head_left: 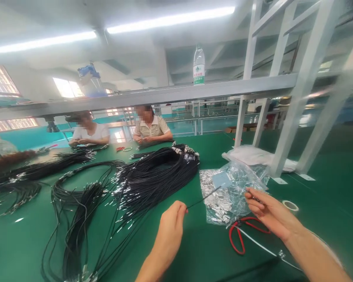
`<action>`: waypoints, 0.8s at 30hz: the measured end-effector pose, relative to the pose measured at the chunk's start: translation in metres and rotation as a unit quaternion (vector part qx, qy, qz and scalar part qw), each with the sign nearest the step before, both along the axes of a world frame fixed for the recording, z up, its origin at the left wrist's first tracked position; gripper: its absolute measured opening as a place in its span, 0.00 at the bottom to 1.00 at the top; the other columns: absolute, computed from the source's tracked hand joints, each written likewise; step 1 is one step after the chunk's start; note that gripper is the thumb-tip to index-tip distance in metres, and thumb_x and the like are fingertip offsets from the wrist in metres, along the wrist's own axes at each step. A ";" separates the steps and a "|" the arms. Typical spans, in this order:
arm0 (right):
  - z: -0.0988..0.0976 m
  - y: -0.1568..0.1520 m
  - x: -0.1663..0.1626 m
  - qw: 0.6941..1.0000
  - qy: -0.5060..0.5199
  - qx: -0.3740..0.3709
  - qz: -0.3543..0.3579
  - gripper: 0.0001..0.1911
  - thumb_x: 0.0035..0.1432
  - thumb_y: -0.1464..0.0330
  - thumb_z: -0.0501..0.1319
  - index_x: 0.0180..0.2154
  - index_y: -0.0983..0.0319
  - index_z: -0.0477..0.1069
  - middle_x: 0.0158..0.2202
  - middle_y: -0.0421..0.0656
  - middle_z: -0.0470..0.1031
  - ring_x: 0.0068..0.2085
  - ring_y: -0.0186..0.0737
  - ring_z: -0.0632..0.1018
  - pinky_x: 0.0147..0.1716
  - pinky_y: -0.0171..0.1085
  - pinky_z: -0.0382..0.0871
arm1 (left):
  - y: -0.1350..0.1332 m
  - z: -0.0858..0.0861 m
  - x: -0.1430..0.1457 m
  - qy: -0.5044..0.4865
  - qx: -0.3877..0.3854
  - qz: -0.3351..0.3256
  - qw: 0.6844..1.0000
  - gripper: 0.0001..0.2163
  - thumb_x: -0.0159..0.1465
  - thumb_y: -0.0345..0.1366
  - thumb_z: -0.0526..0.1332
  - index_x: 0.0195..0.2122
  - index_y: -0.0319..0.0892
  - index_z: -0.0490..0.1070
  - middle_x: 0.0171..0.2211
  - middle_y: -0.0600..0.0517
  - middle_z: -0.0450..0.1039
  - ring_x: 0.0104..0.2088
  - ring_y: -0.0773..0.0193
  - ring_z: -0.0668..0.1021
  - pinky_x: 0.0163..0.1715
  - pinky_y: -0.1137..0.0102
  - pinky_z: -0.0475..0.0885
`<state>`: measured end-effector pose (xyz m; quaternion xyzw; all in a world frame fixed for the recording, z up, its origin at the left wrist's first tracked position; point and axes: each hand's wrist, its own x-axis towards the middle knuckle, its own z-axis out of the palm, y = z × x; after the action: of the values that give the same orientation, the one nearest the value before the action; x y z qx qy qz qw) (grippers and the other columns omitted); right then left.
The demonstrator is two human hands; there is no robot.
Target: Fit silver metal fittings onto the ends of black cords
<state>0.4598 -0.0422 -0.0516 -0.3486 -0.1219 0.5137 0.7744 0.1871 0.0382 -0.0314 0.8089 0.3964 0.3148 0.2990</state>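
My left hand (171,227) pinches the end of a thin black cord (204,198), which sticks out up and to the right. My right hand (267,209) reaches into a clear plastic bag of small silver metal pieces (226,192), fingers curled at the bag's edge; whether it holds a piece is hidden. Red-handled scissors (238,235) lie on the green table (206,250) just below my right hand. A large pile of black cords with metal ends (141,180) lies to the left of my hands.
Two other people sit across the table at the far side with more cord bundles (47,166). A white metal frame (288,117) stands at right with a water bottle (199,64) on its shelf. A tape roll (290,205) and folded plastic bags (253,156) lie nearby.
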 end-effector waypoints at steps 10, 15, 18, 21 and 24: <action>-0.010 0.015 -0.044 0.996 -0.051 -0.031 0.067 0.23 0.33 0.64 0.79 0.29 0.70 0.75 0.26 0.42 0.63 0.21 0.22 0.52 0.14 0.23 0.52 | 0.005 -0.024 -0.012 0.041 0.069 -0.020 0.997 0.15 0.69 0.41 0.48 0.39 0.46 0.75 0.33 0.49 0.75 0.35 0.58 0.73 0.37 0.66 0.67; -0.016 0.012 -0.046 0.992 -0.101 -0.034 0.068 0.21 0.39 0.59 0.77 0.29 0.67 0.74 0.26 0.40 0.63 0.21 0.22 0.50 0.16 0.25 0.51 | 0.006 -0.027 -0.014 0.106 0.098 -0.023 0.989 0.16 0.70 0.40 0.46 0.41 0.47 0.74 0.29 0.49 0.73 0.34 0.57 0.72 0.35 0.66 0.66; -0.018 0.010 -0.047 0.989 -0.121 -0.034 0.074 0.20 0.40 0.59 0.76 0.27 0.66 0.73 0.25 0.40 0.64 0.20 0.22 0.50 0.16 0.25 0.48 | 0.003 -0.028 -0.013 0.127 0.110 -0.033 0.985 0.16 0.70 0.40 0.46 0.42 0.47 0.74 0.30 0.49 0.73 0.33 0.57 0.71 0.35 0.66 0.65; -0.019 0.008 -0.049 0.989 -0.123 -0.037 0.075 0.22 0.39 0.58 0.76 0.27 0.67 0.73 0.24 0.40 0.63 0.20 0.22 0.50 0.16 0.25 0.46 | 0.001 -0.027 -0.013 0.136 0.112 -0.034 0.984 0.16 0.70 0.39 0.45 0.43 0.47 0.74 0.31 0.49 0.73 0.34 0.57 0.71 0.36 0.65 0.65; -0.018 0.008 -0.049 0.989 -0.124 -0.039 0.073 0.24 0.37 0.56 0.77 0.27 0.67 0.73 0.24 0.39 0.63 0.20 0.21 0.49 0.16 0.25 0.45 | 0.002 -0.028 -0.013 0.143 0.110 -0.034 0.983 0.16 0.71 0.39 0.45 0.43 0.47 0.74 0.31 0.49 0.73 0.34 0.57 0.71 0.35 0.66 0.65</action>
<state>0.4104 -0.0338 -0.0691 -0.4295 -0.2220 0.5259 0.6998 0.1738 0.0399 -0.0590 0.8866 0.3704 0.2269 0.1590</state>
